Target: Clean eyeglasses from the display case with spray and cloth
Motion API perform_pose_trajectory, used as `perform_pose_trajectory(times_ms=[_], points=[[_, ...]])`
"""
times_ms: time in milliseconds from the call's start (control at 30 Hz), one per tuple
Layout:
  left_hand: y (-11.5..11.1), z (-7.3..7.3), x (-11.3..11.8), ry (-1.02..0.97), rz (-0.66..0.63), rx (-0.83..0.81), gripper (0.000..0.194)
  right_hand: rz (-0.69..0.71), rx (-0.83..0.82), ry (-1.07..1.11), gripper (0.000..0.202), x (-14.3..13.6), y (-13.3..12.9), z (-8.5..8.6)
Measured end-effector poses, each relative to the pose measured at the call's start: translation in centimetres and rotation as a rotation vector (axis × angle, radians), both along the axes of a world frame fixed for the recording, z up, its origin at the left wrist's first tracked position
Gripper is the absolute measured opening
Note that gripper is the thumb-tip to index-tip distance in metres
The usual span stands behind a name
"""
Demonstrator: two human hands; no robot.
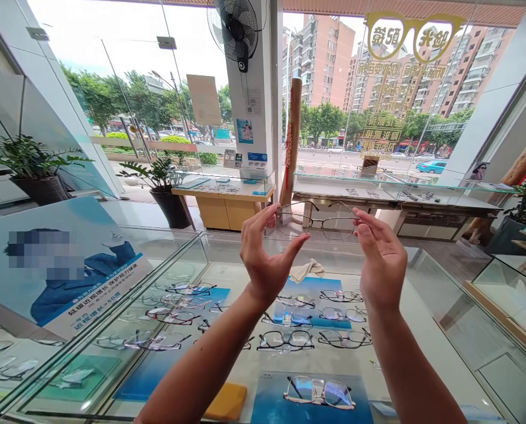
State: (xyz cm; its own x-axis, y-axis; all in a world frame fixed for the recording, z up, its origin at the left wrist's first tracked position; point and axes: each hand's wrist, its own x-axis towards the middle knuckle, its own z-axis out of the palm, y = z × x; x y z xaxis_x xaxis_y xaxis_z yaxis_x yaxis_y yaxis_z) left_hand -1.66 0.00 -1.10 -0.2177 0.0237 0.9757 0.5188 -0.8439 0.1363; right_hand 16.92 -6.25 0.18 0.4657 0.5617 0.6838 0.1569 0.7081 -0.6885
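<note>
A pair of thin metal-framed eyeglasses (316, 224) is raised above the glass display case, with its temple arms unfolded toward the far side. My left hand (263, 256) pinches the left end of the frame between fingers and thumb, the thumb pointing in under the left lens. At the other end, the fingertips of my right hand (381, 262) close on the right edge. Below the hands, a crumpled beige cloth (307, 270) lies at the far part of the counter. Black-framed glasses (285, 340) sit in rows inside the case.
Silver-framed glasses (319, 393) rest on a blue card nearest me, beside a yellow case (227, 401). A poster board (60, 265) leans at the left. Across the aisle stand a wooden-fronted counter (227, 212), a wooden post (293, 135) and a potted plant (170, 206).
</note>
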Motion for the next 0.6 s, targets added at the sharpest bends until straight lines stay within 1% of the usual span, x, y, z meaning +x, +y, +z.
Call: perform_pose_trajectory(times_ms=[100,200,333,467,600], points=[[-0.05,0.20,0.08,0.019,-0.018,-0.017,0.074,0.017,-0.024,0.038,0.021,0.27,0.40,0.01],[0.07,0.20,0.09,0.021,-0.038,-0.032,0.073,0.021,-0.051,0.057,0.022,0.33,0.48,0.10],[0.19,0.15,0.07,0.006,-0.102,-0.088,0.071,0.008,-0.069,0.041,0.023,0.29,0.38,0.20],[0.26,0.15,0.14,-0.015,-0.158,-0.104,0.072,0.009,-0.074,0.031,0.023,0.33,0.41,0.22],[0.44,0.12,0.29,-0.044,-0.259,-0.110,0.073,0.026,-0.078,0.046,0.024,0.37,0.50,0.24]])
